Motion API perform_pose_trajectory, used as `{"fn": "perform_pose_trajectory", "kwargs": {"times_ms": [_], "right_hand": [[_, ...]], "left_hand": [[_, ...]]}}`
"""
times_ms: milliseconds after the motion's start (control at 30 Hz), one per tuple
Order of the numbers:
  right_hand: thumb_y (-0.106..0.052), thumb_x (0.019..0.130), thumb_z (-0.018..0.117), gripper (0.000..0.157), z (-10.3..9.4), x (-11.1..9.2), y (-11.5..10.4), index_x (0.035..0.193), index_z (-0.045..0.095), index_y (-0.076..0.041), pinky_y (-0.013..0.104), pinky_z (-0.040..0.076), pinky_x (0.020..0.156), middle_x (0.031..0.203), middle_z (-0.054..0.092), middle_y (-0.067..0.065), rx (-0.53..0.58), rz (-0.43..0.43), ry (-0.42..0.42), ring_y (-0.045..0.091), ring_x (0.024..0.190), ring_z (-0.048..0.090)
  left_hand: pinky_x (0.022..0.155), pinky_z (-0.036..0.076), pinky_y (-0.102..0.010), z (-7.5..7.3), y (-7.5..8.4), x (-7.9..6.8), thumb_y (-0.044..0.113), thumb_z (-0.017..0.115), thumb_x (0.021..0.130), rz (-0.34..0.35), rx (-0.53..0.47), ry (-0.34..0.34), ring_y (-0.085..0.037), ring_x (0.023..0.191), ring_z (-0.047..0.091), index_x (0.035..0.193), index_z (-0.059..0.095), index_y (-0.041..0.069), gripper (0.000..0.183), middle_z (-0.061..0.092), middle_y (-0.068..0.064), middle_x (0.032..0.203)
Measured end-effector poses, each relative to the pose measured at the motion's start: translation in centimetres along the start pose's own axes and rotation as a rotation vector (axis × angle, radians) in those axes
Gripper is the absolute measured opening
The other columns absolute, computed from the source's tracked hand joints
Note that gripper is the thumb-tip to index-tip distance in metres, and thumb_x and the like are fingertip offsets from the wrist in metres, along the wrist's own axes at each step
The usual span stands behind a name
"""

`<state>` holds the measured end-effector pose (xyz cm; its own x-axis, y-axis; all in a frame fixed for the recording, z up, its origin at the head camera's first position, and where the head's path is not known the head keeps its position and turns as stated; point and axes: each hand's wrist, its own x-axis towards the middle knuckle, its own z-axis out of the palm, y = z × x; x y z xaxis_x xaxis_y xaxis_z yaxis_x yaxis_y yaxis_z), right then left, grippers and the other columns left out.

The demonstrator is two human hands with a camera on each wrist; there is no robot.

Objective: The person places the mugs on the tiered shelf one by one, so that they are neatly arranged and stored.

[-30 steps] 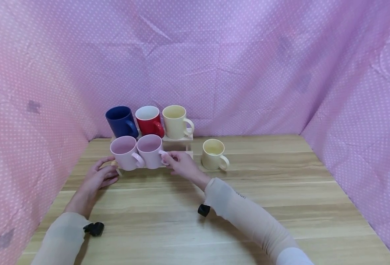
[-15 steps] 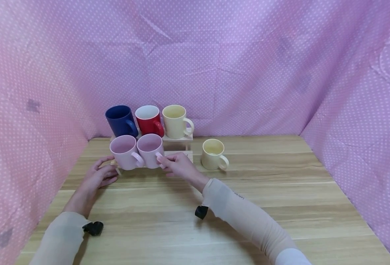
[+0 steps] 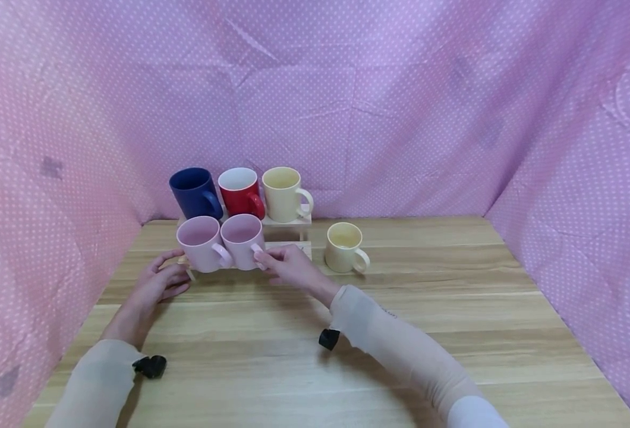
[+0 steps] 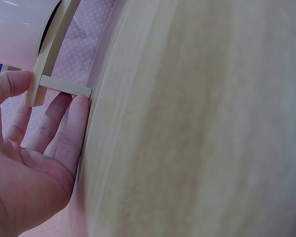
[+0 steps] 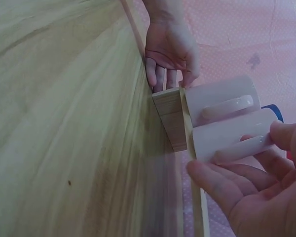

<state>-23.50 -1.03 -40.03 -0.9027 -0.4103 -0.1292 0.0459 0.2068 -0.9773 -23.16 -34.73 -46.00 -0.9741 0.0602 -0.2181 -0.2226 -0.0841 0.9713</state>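
Observation:
Two pink mugs stand side by side on the lower step of a two-step wooden rack (image 3: 288,245). My right hand (image 3: 293,270) pinches the handle of the right pink mug (image 3: 242,242), its thumb on top, as the right wrist view shows. The left pink mug (image 3: 199,245) is right beside it, handle to the right. At the rack's left end, my left hand (image 3: 157,284) grips the frame. In the left wrist view its thumb lies at the shelf board (image 4: 44,66), with fingers against the leg (image 4: 64,86).
A blue mug (image 3: 191,196), a red mug (image 3: 239,196) with white inside and a yellow mug (image 3: 280,199) stand in a row on the upper step. Another yellow mug (image 3: 342,252) stands on the wooden table (image 3: 427,297), right of the rack. Pink dotted cloth (image 3: 347,107) hangs around.
The right hand has shifted slightly left, and the handle of the right pink mug has turned a little toward the front. My left hand keeps its place on the rack.

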Motion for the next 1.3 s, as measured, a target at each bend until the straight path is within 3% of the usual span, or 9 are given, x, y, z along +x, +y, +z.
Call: {"fn": "perform_pose_trajectory", "kwargs": {"times_ms": [233,367,600,767,867,1100,1300], "right_hand": [[-0.023,0.103,0.064,0.033,-1.5,-1.1,-0.3,0.129,0.065,-0.004,0.047,0.061,0.085,0.114,0.071,0.011,-0.091,-0.068,0.003,0.027,0.107,0.065],[-0.016,0.104,0.061,0.029,-3.1,-2.1,-0.3,0.129,0.062,-0.001,0.046,0.060,0.086,0.118,0.068,0.015,-0.138,-0.155,0.004,0.023,0.098,0.065],[-0.009,0.103,0.061,0.029,-6.5,-4.1,0.2,0.129,0.059,0.002,0.036,0.055,0.096,0.123,0.067,0.017,-0.210,-0.354,0.035,0.027,0.112,0.064],[-0.006,0.102,0.062,0.032,-9.2,-5.4,0.7,0.131,0.057,0.004,0.040,0.055,0.095,0.126,0.064,0.019,-0.208,-0.435,0.104,0.030,0.113,0.063],[-0.009,0.102,0.063,0.034,-10.8,-6.0,1.2,0.133,0.055,0.002,0.039,0.056,0.096,0.130,0.061,0.020,-0.189,-0.456,0.155,0.032,0.118,0.061],[-0.009,0.101,0.064,0.043,-13.5,-6.8,2.7,0.140,0.049,0.004,0.051,0.048,0.105,0.141,0.052,0.025,-0.184,-0.473,0.293,0.042,0.131,0.048],[-0.009,0.100,0.066,0.062,-14.6,-7.0,4.1,0.151,0.034,0.005,0.056,0.037,0.114,0.155,0.036,0.023,-0.208,-0.427,0.324,0.043,0.142,0.034]], "left_hand": [[0.081,0.061,-0.029,-0.2,-0.1,0.2,0.017,0.065,0.102,-0.006,-0.010,-0.003,-0.011,0.091,0.071,0.127,0.052,0.031,0.031,0.074,0.004,0.098],[0.080,0.062,-0.029,-0.2,0.0,0.2,0.016,0.064,0.102,0.002,-0.010,-0.004,-0.011,0.090,0.071,0.127,0.052,0.030,0.031,0.074,0.004,0.097],[0.080,0.062,-0.029,0.0,0.2,-0.1,0.017,0.066,0.102,0.013,-0.001,-0.001,-0.011,0.090,0.071,0.125,0.052,0.029,0.029,0.074,0.004,0.096],[0.080,0.062,-0.029,0.3,0.2,-0.3,0.018,0.065,0.102,0.018,0.005,0.002,-0.011,0.090,0.071,0.124,0.052,0.029,0.028,0.074,0.005,0.095],[0.080,0.061,-0.029,0.4,0.2,-0.4,0.017,0.065,0.102,0.022,0.009,0.003,-0.011,0.090,0.071,0.125,0.052,0.029,0.028,0.073,0.007,0.095],[0.080,0.062,-0.029,0.3,0.2,-0.2,0.017,0.065,0.102,0.014,0.017,0.008,-0.011,0.090,0.071,0.125,0.053,0.029,0.029,0.073,0.007,0.095],[0.081,0.062,-0.030,0.0,0.0,0.0,0.016,0.064,0.102,0.002,0.013,0.012,-0.011,0.090,0.071,0.126,0.053,0.030,0.030,0.074,0.006,0.096]]}}
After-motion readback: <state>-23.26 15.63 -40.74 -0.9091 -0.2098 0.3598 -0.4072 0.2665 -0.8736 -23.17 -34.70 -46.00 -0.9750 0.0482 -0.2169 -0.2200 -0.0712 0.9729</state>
